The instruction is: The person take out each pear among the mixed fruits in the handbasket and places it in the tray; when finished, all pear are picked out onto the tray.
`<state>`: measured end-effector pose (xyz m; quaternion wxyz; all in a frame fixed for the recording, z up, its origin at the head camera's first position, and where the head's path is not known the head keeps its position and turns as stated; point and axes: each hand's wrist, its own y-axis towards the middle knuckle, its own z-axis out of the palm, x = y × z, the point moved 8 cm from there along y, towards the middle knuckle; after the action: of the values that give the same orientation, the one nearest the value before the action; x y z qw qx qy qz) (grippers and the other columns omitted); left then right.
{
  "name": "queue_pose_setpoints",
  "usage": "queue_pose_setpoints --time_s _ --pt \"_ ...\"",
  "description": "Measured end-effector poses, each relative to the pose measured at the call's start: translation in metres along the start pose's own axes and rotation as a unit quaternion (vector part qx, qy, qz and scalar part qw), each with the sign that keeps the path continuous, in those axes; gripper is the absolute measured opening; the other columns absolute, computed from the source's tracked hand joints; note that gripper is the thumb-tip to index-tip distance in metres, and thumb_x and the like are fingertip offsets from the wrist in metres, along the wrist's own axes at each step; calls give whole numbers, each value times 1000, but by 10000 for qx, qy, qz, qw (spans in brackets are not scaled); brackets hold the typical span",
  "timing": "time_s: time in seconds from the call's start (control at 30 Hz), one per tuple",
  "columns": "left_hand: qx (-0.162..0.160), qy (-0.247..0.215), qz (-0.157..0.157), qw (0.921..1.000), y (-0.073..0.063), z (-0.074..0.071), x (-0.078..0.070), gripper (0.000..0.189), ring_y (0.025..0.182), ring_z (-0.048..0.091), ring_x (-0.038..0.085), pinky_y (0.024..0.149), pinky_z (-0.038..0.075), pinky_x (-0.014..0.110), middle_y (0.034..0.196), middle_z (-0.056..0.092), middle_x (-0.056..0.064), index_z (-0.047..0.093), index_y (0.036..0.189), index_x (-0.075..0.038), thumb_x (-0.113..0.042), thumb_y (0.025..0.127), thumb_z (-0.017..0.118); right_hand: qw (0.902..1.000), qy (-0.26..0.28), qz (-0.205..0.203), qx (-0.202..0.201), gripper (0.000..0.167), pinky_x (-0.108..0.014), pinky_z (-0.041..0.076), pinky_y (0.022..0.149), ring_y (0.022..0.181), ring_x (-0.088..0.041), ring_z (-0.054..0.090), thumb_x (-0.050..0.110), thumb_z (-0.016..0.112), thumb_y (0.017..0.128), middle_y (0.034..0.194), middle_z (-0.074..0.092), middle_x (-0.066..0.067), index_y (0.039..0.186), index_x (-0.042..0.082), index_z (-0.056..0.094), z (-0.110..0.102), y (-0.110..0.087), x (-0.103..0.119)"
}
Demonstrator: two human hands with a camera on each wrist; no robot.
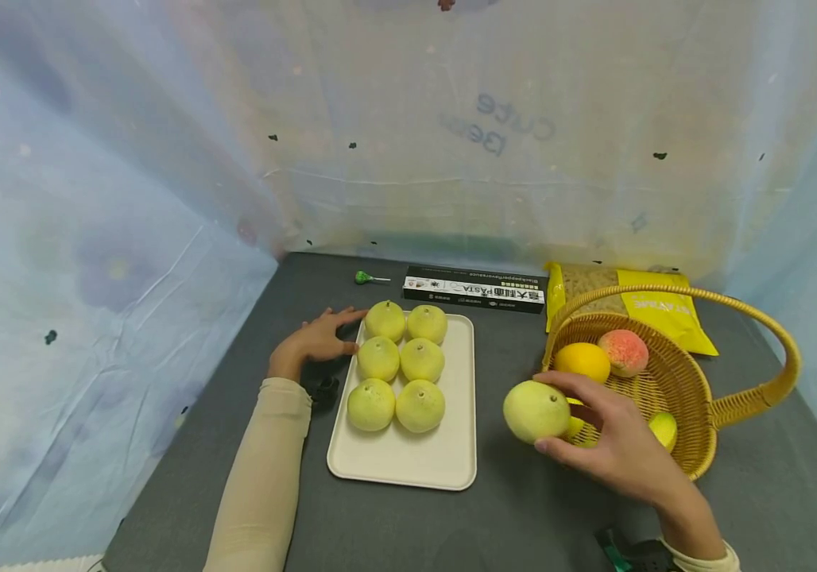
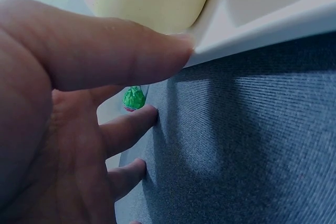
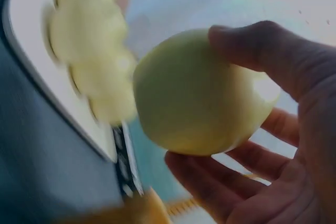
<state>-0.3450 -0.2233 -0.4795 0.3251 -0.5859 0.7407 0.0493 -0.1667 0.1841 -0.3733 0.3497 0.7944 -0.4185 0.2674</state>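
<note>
My right hand (image 1: 612, 441) grips a round yellow-green fruit (image 1: 536, 411) with a short stem, between thumb and fingers. It holds the fruit in front of a wicker basket (image 1: 705, 445), at the basket's left side. On a cream tray (image 1: 444, 469) sit several matching fruits (image 1: 420, 406) in two columns. At the tray's left edge is my left hand (image 1: 319, 338), fingers spread; in the left wrist view its thumb (image 2: 126, 51) lies right at the tray's rim (image 2: 262, 40). Inside the basket are a yellow lemon-like fruit (image 1: 582, 362), a peach (image 1: 624, 353) and a green fruit (image 1: 663, 429).
Behind the tray lie a green-wrapped lollipop (image 1: 363, 277) and a black pasta box (image 1: 474, 289). A yellow bag (image 1: 655, 310) of pasta lies behind the basket, whose tall handle (image 1: 773, 389) arches up on the right. Patterned curtains (image 1: 408, 159) enclose the dark tabletop (image 1: 237, 508).
</note>
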Motion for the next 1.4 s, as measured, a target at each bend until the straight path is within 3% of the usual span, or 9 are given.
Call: queue_pose_setpoints --time_s 0.33,0.6,0.87,1.1,1.4 --pt "10 -10 29 10000 3 -1 -1 77 169 2 53 124 -2 87 183 19 16 34 174 -25 -28 105 69 9891 991 -501 965 68 -31 63 103 124 -13 70 27 96 88 143 69 3 148 26 64 81 25 24" --pt "12 -39 60 10000 3 -3 -3 77 169 1 53 124 -3 87 184 19 16 35 174 -25 -28 106 70 9791 1284 -1122 1110 68 -36 65 100 127 -14 69 26 96 87 142 68 1 146 20 64 132 36 45" --pt "-16 -9 92 10000 3 -4 -4 77 168 3 54 124 -1 88 183 19 16 35 174 -24 -28 105 69 9816 384 -1712 756 71 -35 59 109 130 -14 67 28 98 85 143 68 2 147 16 64 163 35 59" --pt "-2 -1 112 9999 3 -5 -2 77 168 3 54 124 -1 88 183 19 16 34 174 -24 -28 106 69 9854 -309 -1538 658 75 -39 59 111 134 -17 66 29 98 85 148 66 1 150 15 64 179 30 60" --pt "30 17 127 9999 0 0 2 77 168 3 55 124 0 88 183 20 17 35 174 -23 -29 106 69 9797 -1180 -1559 447 74 -39 61 105 129 -17 59 34 99 83 146 63 2 148 22 65 190 24 62"
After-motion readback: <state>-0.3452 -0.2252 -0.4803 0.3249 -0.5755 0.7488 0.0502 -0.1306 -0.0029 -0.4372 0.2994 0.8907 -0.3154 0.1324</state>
